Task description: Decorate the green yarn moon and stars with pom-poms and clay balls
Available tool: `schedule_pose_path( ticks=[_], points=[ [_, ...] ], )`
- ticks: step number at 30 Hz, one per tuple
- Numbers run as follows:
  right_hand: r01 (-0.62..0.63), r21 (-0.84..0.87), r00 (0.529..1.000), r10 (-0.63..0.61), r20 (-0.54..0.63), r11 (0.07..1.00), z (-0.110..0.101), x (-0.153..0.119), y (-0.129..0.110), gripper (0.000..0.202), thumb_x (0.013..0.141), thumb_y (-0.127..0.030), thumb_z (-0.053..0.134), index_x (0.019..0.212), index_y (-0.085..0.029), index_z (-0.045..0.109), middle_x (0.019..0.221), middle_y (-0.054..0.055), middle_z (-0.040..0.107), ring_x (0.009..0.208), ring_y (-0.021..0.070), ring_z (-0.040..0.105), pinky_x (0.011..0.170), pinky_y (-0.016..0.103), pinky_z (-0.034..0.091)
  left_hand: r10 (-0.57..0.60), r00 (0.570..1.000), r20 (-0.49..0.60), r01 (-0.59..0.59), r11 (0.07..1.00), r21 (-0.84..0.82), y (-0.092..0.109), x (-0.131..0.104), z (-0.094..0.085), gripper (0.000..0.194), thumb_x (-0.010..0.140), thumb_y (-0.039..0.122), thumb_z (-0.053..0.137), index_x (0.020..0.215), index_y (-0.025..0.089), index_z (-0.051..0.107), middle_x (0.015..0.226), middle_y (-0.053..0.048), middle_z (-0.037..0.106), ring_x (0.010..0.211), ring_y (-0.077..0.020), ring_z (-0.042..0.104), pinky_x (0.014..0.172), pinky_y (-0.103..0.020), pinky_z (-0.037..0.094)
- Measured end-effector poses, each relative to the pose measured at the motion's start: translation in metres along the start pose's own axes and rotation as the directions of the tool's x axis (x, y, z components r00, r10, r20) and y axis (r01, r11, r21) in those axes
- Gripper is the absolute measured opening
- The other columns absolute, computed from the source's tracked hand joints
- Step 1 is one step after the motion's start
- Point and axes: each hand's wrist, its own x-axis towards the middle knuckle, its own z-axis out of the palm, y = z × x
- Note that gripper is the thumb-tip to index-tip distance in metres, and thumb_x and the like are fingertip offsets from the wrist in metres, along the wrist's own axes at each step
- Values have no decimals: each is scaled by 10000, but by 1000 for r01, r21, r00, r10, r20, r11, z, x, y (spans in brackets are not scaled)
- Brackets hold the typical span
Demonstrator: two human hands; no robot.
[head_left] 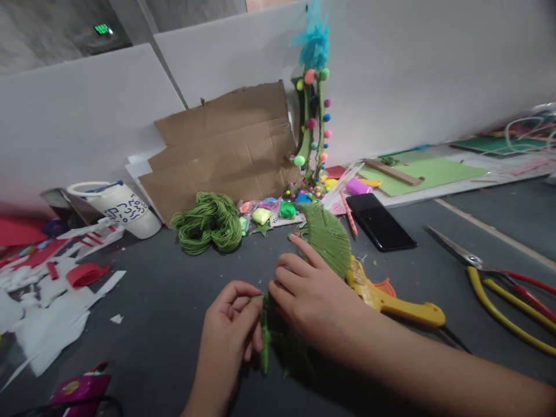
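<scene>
My left hand (234, 324) pinches a narrow, pointed green strip (265, 339) that hangs down from thumb and fingertips. My right hand (310, 295) meets it at the strip's upper end, its lower fingers curled there and the index finger stretched out; its thumb is hidden. Just beyond the right hand lies a crescent-shaped piece wound with green yarn (328, 234). A yellow hot glue gun (403, 308) rests beside my right forearm, its nozzle end near the crescent. Dark green material below the right hand is too shadowed to make out.
Behind sit a green yarn skein (208, 223), a cardboard sheet (226, 145) and a pom-pom decorated green stand (310, 127). A phone (381, 221), scissors (460, 252) and yellow-handled pliers (499, 298) lie right. Paper scraps (52, 318) and a white cup (125, 208) are left.
</scene>
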Motion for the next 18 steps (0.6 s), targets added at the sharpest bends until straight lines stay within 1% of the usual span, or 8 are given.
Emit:
schedule_pose_path(
  ticks=[9,12,14,16,18],
  points=[
    [10,-3,1000,-10,10,1000,1,0,1,60,812,-186,587,806,-150,635,730,28,549,847,230,490,1098,532,90,-2,1000,-25,2,1000,22,-2,1,-1,150,729,292,610,732,197,495,313,86,481,248,-46,309,283,-125,195],
    [-17,43,1000,17,1,999,2,0,3,46,814,-185,594,812,-160,632,741,23,557,872,224,491,1105,508,93,-1,1000,23,1,1000,-4,1,1,-2,140,774,324,555,761,188,522,315,68,493,254,-45,302,293,-129,185],
    [-32,72,999,33,-12,997,4,0,5,38,810,-186,604,827,-167,633,764,24,571,900,223,490,1109,493,91,-10,998,65,11,1000,-19,3,1,-4,177,802,353,507,809,181,545,324,57,505,258,-44,293,301,-133,179],
    [-25,88,999,28,-24,996,6,0,6,40,806,-190,612,832,-168,633,785,29,586,928,226,488,1109,490,86,-21,997,78,19,1000,21,5,3,-4,234,806,390,499,840,168,562,339,50,512,265,-42,292,308,-139,178],
    [-8,92,999,11,-33,996,8,0,8,34,807,-183,609,824,-164,631,790,31,593,946,226,488,1111,488,77,-23,997,76,15,994,106,5,4,-4,301,800,435,506,845,147,581,347,47,507,274,-43,297,313,-148,183]
  ],
)
